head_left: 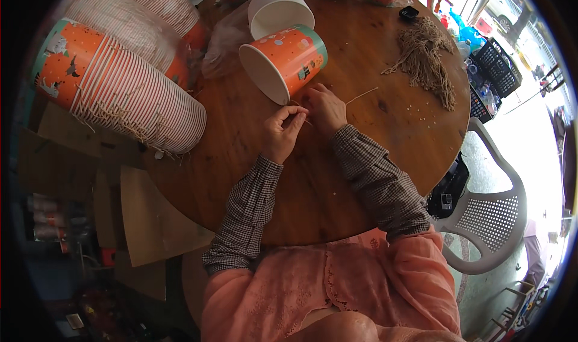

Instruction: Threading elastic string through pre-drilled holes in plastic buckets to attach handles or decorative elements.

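An orange paper bucket (pixel 288 59) with a green band and party pictures lies on its side on the round wooden table, its white opening facing left. Just in front of its rim, my left hand (pixel 282 132) pinches thumb and forefinger together on what looks like a thin cord end. My right hand (pixel 329 111) is curled close beside it, fingers bent and partly hidden. From behind that hand a tan twine cord (pixel 363 95) sticks out to the right over the tabletop. Behind the orange bucket, a white bucket (pixel 278 8) also lies tipped over.
A long nested stack of buckets (pixel 135 92) leans at the left, with cord loops hanging along its rims. Bundled tan cords (pixel 426 59) lie at the far right of the table (pixel 385 149), near a small black object (pixel 409 13). A grey plastic chair (pixel 490 215) stands right.
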Available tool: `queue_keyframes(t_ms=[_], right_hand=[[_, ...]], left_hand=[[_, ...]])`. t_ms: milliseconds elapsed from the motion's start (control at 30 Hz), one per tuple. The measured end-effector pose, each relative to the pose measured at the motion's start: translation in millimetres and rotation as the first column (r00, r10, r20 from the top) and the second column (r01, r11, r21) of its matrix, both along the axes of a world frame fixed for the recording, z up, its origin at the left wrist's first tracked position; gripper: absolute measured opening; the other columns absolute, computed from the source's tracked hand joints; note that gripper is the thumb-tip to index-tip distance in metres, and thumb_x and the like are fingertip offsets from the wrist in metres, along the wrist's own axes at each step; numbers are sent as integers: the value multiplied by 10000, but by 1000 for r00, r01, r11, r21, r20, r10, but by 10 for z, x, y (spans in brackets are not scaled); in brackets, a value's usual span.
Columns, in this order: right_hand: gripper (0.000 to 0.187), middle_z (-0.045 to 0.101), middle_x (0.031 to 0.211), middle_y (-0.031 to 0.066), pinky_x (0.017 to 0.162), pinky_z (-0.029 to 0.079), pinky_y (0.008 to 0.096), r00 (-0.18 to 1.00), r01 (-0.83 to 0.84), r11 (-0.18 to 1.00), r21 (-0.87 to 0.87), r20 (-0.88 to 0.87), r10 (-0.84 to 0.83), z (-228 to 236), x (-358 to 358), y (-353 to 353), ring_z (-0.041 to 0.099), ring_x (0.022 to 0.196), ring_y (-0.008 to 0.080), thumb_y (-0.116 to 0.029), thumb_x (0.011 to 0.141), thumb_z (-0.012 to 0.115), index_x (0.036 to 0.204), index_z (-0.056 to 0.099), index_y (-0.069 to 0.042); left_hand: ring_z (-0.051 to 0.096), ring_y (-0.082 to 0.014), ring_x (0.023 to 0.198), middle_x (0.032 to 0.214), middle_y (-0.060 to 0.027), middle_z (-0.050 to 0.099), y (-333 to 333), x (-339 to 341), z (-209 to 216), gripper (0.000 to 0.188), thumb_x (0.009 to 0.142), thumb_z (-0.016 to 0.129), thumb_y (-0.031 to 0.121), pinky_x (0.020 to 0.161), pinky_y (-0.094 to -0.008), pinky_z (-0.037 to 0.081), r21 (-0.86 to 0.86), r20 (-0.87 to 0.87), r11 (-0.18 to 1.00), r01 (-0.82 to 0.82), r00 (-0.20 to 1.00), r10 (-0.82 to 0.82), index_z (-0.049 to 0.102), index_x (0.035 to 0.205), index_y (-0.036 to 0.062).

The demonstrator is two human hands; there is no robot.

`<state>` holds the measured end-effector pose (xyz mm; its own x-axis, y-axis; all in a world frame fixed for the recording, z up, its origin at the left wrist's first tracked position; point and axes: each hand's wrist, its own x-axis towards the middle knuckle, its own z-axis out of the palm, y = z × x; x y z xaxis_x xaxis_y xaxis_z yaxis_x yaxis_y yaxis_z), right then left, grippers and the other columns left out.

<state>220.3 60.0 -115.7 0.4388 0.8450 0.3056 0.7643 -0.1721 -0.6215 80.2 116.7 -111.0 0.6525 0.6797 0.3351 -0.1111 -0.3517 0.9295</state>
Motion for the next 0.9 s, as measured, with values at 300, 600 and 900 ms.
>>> queue_keyframes(t_ms=[300,600,900], right_hand=[[161,597,952,105,685,498,459,997,-55,997,-45,45,57,-150,-36,66,627,874,346,-238,777,655,844,617,-97],[184,608,998,116,736,499,429,995,83,993,81,-59,-79,-198,120,138,617,911,331,-240,834,615,930,645,-87],[250,621,1058,101,787,505,412,1000,19,1000,8,-4,-19,-80,14,300,624,975,305,-263,854,611,1044,670,-112]], left_hand=[[643,-95,819,906,-49,684,46,-12,-70,125,936,602,86,745,-226,521,-65,25,998,19,1000,-17,661,970,-20],[645,-117,845,942,-70,677,98,-53,-22,133,953,585,93,771,-241,527,-153,102,988,-34,993,50,638,1000,-20],[642,-126,881,975,-68,671,159,-67,-40,144,958,575,93,803,-244,522,-281,177,959,-44,979,97,625,1033,-20]])
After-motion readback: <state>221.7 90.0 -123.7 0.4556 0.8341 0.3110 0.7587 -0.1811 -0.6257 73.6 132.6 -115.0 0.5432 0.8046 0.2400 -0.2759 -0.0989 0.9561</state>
